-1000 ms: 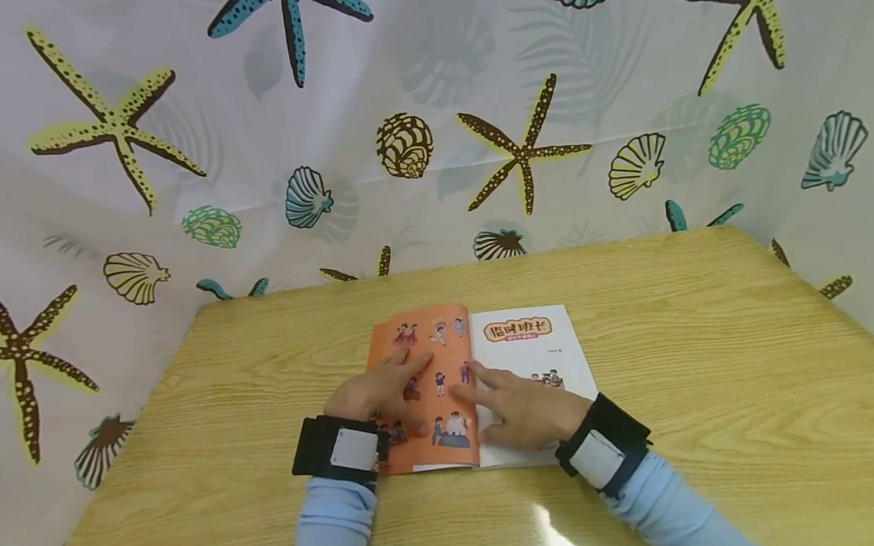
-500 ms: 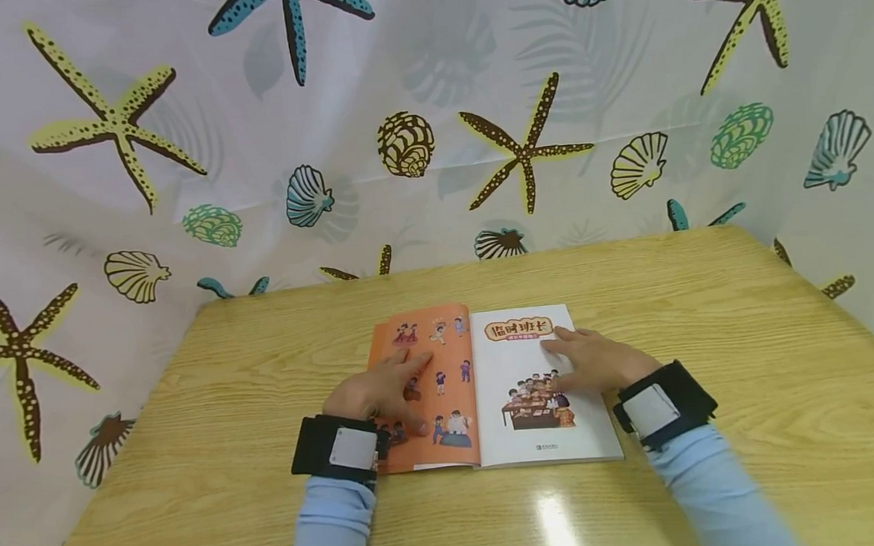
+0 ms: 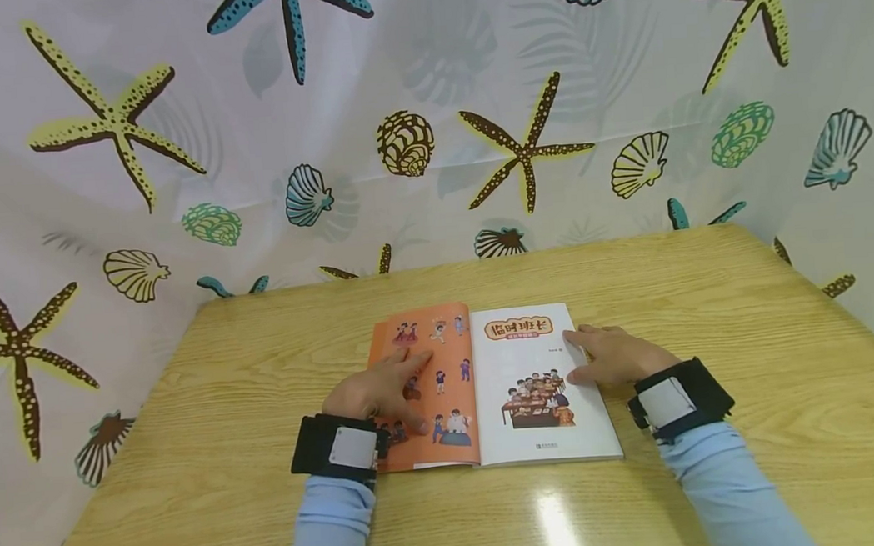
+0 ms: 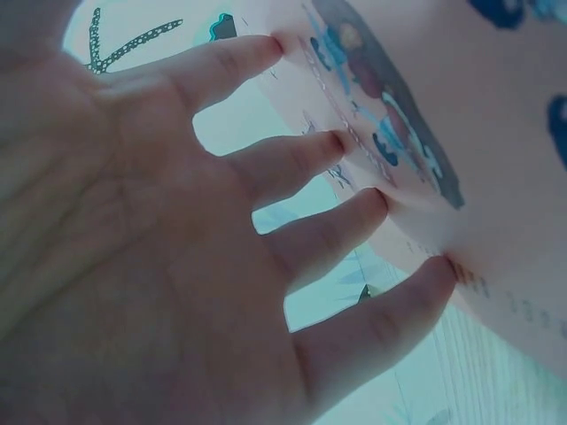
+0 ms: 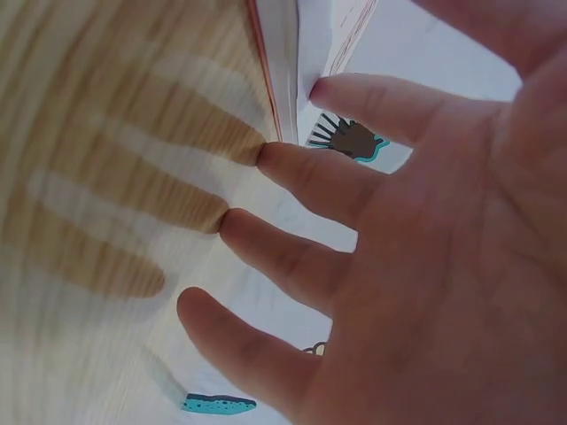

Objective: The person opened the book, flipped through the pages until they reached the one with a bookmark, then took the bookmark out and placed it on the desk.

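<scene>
A picture book (image 3: 489, 387) lies open on the wooden table (image 3: 709, 306), with an orange page on the left and a white title page on the right. My left hand (image 3: 380, 389) lies flat on the orange page, its straight fingers pressing the paper (image 4: 496, 159). At the right edge of the white page rests my right hand (image 3: 615, 354), fingers straight and spread; the fingertips (image 5: 266, 155) touch the page edges and the table beside the book.
A curtain (image 3: 427, 115) printed with starfish and shells hangs close behind and around the table. Bare wood lies to the left, right and front of the book. A light glare (image 3: 553, 525) shows near the front edge.
My right hand slid from the book's middle fold across the white page to its right edge, uncovering the picture. The left hand and the book stayed still.
</scene>
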Available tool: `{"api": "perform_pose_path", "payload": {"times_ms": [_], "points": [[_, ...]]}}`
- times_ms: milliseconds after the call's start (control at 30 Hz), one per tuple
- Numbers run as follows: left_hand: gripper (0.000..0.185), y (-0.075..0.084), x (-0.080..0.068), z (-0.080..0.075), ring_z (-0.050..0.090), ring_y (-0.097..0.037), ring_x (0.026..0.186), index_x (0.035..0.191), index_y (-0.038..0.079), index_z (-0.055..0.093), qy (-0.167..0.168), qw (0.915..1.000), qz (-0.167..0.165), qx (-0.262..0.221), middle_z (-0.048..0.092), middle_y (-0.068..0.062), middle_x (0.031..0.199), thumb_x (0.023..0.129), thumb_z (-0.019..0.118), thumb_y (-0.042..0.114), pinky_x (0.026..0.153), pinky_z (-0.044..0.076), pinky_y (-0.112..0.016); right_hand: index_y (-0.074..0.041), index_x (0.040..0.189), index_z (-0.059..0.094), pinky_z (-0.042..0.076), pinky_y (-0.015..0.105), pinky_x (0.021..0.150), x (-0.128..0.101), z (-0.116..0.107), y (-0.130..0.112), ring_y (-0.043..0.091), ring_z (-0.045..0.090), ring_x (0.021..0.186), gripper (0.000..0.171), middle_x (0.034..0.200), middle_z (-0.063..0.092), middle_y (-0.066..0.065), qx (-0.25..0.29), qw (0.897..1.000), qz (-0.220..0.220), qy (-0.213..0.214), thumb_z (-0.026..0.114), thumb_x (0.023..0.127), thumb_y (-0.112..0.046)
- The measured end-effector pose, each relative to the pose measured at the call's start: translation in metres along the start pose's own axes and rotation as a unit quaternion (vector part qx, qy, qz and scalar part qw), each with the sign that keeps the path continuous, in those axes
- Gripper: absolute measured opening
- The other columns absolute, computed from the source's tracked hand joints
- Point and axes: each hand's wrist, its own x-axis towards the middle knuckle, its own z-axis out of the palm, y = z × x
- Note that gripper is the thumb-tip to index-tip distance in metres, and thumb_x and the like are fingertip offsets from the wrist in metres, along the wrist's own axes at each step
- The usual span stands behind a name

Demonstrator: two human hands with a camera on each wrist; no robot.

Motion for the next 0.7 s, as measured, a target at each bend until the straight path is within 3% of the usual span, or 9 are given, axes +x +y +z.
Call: {"api": "perform_pose_path", "payload": {"times_ms": [233,600,700], "points": [[0.104,0.0005,-0.0011,-0.0013,0.012,-0.038,0.153,0.163,0.016,0.025,-0.003,1.0000,0.006,-0.004,0.012,-0.018,0.168,0.080,0.088,0.022,0.114,0.029,-0.059,0.029,0.136,0.036,0.028,0.064,0.112,0.0033,0.0006,-0.0013,0.063,0.027,0.137,0.079,0.149,0.024,0.048,-0.016,1.000,0.025,0.004,0.073,0.093,-0.026],[0.105,-0.0014,0.0005,-0.0003,0.013,-0.037,0.153,0.163,0.017,0.027,-0.001,1.0000,0.004,-0.008,0.013,-0.016,0.168,0.078,0.089,0.022,0.114,0.030,-0.059,0.027,0.136,0.039,0.027,0.065,0.113,0.0016,0.0001,-0.0031,0.064,0.025,0.137,0.074,0.150,0.021,0.047,-0.014,1.000,0.018,-0.003,0.072,0.094,-0.024],[0.105,-0.0019,0.0000,-0.0002,0.013,-0.037,0.153,0.163,0.017,0.026,-0.002,0.9999,0.007,-0.008,0.013,-0.017,0.168,0.079,0.089,0.023,0.114,0.031,-0.059,0.027,0.131,0.045,0.034,0.062,0.110,0.0015,0.0000,-0.0043,0.062,0.033,0.134,0.069,0.148,0.025,0.048,-0.018,1.000,0.013,0.004,0.073,0.093,-0.023]]}}
